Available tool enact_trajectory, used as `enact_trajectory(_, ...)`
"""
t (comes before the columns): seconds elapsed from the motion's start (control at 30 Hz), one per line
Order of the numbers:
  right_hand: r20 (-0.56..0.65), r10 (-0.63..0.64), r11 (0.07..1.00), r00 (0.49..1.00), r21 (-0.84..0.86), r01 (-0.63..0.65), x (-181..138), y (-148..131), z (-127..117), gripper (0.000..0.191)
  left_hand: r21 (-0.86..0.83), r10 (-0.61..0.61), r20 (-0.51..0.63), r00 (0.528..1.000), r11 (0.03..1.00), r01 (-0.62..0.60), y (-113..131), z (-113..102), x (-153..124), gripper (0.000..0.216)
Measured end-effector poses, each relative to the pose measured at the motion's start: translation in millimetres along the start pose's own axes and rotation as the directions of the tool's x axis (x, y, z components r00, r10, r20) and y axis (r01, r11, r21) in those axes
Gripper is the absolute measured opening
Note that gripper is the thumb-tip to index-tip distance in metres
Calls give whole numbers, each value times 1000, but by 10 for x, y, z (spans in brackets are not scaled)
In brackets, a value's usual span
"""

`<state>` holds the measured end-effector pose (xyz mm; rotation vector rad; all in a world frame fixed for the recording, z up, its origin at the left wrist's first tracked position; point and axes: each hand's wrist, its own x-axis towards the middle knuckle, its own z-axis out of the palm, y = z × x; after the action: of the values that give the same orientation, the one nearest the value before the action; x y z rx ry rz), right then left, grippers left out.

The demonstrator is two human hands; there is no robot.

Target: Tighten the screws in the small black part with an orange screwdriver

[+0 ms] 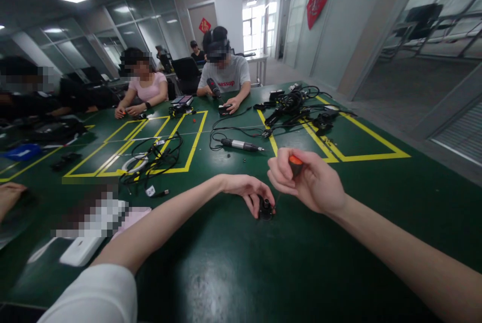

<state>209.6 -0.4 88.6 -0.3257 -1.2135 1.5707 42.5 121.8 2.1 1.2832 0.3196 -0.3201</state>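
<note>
My left hand point(253, 191) is closed around a small black round part point(266, 211) with a raised post in its middle. The part sits on the green table, its sides pinched between thumb and fingers. Just to the right and higher, my right hand point(314, 180) grips a screwdriver with an orange and dark handle point(295, 162). Its thin shaft is mostly hidden or too faint to follow, and whether the tip touches the black part I cannot tell. Beyond both hands lies a silver and black electric screwdriver point(241, 145) with its cord.
Yellow tape point(372, 156) marks rectangles on the table point(211, 273). A heap of black cables and parts point(289, 104) lies at the back right, a cable tangle point(154, 157) at left. A white box point(85, 247) is near my left forearm. Across the table, a person point(226, 74) holds a power drill point(214, 88).
</note>
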Motion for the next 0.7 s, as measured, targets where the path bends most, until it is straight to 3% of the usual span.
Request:
enact_trajectory(0.2,102,-4,998,995,58,-2,-28,63,49,26,65,21,-190,982,998,-9,-28,146,-25,37)
enact_trajectory(0.3,115,5,999,993,32,-8,-32,67,76,18,132,121,-349,929,988,-79,-90,278,-46,31)
enact_trajectory(0.4,90,-7,1000,996,-15,9,-14,64,97,24,155,199,-462,864,978,-142,-163,372,-58,26)
enact_trajectory(0.5,73,-5,999,997,-48,8,-2,64,105,40,154,276,-488,828,961,-230,-219,416,-59,25)
enact_trajectory(0.57,75,9,999,997,-45,-6,-10,68,107,44,152,306,-462,832,952,-266,-243,430,-53,27)
enact_trajectory(0.7,92,-9,1000,996,-5,10,-57,68,113,35,135,330,-462,823,943,-303,-266,443,-30,29)
